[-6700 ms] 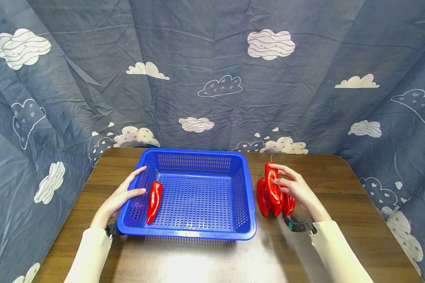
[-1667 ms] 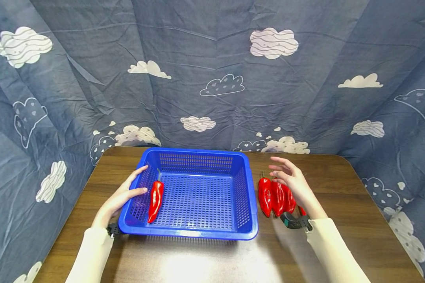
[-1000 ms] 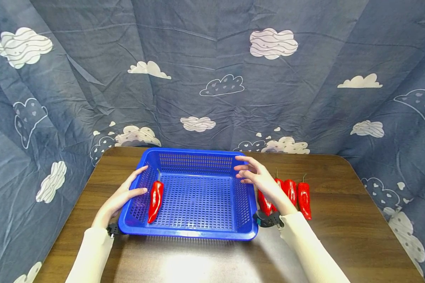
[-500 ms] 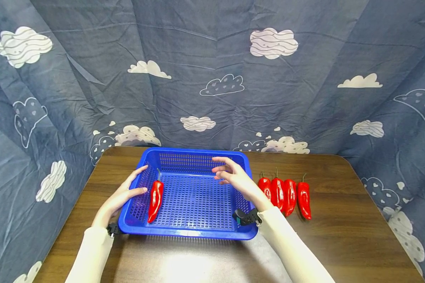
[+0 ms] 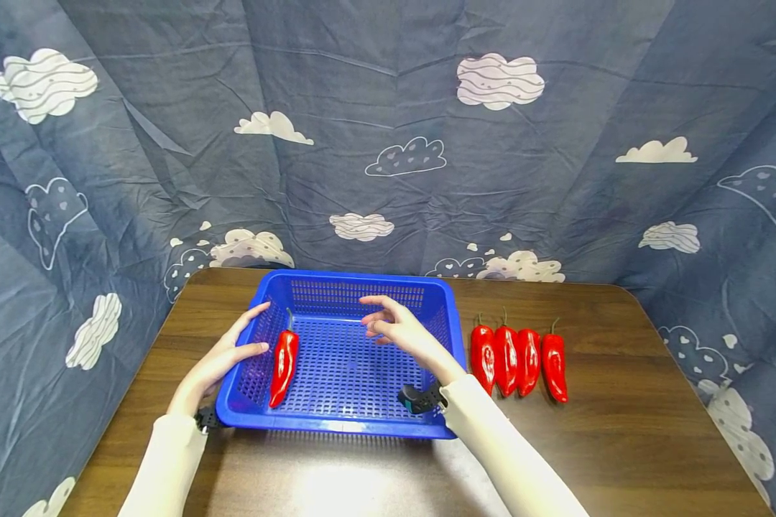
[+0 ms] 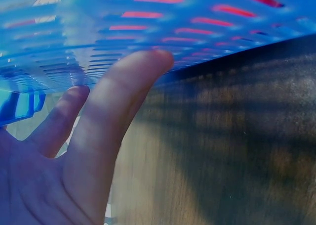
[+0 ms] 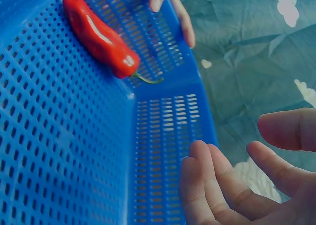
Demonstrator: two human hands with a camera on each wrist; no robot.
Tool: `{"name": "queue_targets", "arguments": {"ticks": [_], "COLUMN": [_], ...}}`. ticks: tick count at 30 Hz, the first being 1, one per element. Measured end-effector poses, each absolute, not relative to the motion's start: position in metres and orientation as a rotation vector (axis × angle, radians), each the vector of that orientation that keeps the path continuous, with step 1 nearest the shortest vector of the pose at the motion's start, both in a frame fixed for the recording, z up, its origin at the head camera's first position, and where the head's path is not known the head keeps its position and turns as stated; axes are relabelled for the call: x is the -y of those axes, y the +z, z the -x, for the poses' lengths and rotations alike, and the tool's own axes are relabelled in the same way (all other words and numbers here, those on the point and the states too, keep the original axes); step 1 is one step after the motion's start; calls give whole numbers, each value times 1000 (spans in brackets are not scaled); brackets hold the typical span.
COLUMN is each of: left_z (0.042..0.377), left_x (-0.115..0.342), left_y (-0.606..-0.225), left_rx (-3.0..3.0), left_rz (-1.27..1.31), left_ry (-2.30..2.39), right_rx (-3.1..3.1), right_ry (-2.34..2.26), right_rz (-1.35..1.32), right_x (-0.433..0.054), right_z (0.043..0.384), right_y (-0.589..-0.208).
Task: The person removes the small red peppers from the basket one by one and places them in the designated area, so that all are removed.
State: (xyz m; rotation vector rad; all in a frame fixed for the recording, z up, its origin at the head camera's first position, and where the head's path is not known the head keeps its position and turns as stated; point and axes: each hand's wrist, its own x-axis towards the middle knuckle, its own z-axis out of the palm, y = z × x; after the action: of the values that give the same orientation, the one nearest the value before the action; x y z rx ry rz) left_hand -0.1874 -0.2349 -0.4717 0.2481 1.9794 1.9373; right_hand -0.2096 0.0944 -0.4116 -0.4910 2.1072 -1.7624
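A blue plastic basket [image 5: 345, 427] with slotted walls stands left of the table's middle. My left hand [image 5: 218, 359] rests at its left wall, fingers extended; in the left wrist view the thumb [image 6: 106, 116] lies against the slotted wall. One red chili pepper [image 5: 284, 368], green stem pointing away from me, lies inside along the left wall. My right hand [image 5: 401, 334] hovers over the basket, fingers loosely bent and holding nothing. In the right wrist view those fingers [image 7: 197, 190] point toward the wall, apart from the pepper [image 7: 98, 37].
Right of the basket several red peppers lie side by side: one pepper [image 5: 483, 355] nearest the basket, two in the middle, and one pepper [image 5: 554, 366] slightly apart at the right. They rest on a brown wooden table [image 5: 621, 431]. A cloud-patterned curtain [image 5: 388, 108] hangs behind.
The right hand has let go of a pepper that it held over the others, then moved left across the basket's right rim to above its inside. The left hand has stayed put.
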Motion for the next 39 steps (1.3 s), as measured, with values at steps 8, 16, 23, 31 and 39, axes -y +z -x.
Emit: {"name": "queue_targets", "arguments": {"ticks": [8, 16, 23, 31, 39], "left_z": [188, 188, 188, 188, 188], "left_x": [235, 234, 234, 234, 235], "left_y": [-472, -471, -473, -473, -472], "left_rx": [-1984, -1995, -1999, -1991, -1983], "left_rz": [-251, -249, -248, -244, -252], "left_ry": [1937, 1927, 1929, 1935, 1930], "right_rx": [-2078, -2067, -2047, -1988, -1966], "right_ry": [-1727, -1688, -1647, -1576, -1485], "right_rz": [467, 475, 489, 499, 465], "right_x": [-78, -63, -49, -39, -29], "right_z": [211, 213, 213, 215, 216], "right_y": [-424, -430, -436, -444, -444]}}
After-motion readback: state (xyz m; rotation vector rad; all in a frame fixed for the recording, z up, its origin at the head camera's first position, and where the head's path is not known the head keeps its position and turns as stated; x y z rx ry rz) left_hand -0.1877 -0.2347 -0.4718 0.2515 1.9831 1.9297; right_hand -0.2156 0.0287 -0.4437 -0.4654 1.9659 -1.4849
